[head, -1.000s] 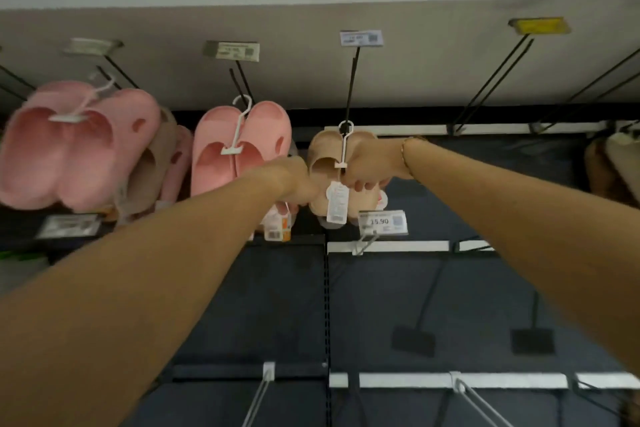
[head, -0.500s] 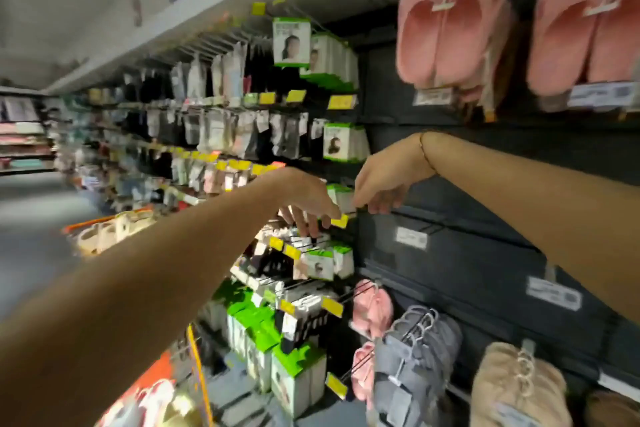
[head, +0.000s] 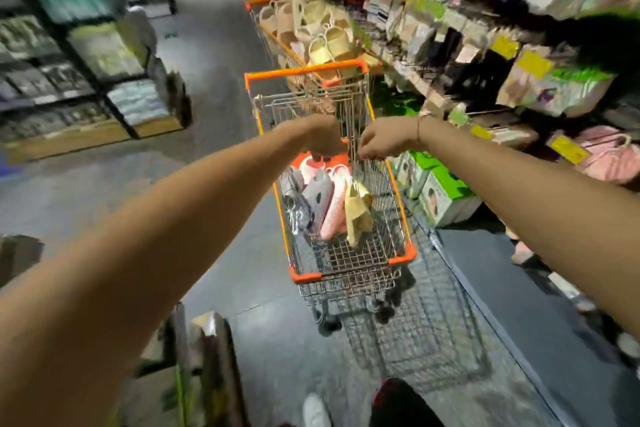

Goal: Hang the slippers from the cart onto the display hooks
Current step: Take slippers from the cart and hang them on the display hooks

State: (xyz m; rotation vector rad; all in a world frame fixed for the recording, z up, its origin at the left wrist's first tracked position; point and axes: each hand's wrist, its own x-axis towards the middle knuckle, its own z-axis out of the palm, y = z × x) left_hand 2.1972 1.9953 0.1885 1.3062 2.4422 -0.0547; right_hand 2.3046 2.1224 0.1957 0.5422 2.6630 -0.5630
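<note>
Head camera view, looking down a shop aisle, with much of the scene smeared by motion blur. No writing can be read: the yellow price tags [head: 505, 46] on the shelving to the right of the hands are too blurred to make out.

Two bare forearms reach forward over a silver wire shopping cart with orange plastic rim and corners [head: 401, 257]. The left hand [head: 323, 139] and the right hand [head: 380, 143] hover close together but not touching, above the far half of the cart basket. Both have their fingers curled downward. Neither shows anything in its grasp, though the blur leaves the grip unclear. A thin bracelet [head: 418, 126] circles the right wrist.

The slippers lie in the cart basket just below and nearer than the hands: a pair of pink perforated foam slippers [head: 331, 210], white-and-pink slippers [head: 311, 168] directly under the left hand, and a pale yellow slipper [head: 356, 215] below the right hand, leaning against the basket's right wall.

Beyond the hands stands a second orange-rimmed wire cart [head: 266, 3], heaped with beige and cream slippers [head: 325, 35].

To the right of the right arm, pink slippers hanging on the display shelving [head: 606, 156] show among packaged goods, with green-and-white boxes [head: 440, 191] lower down.
</note>
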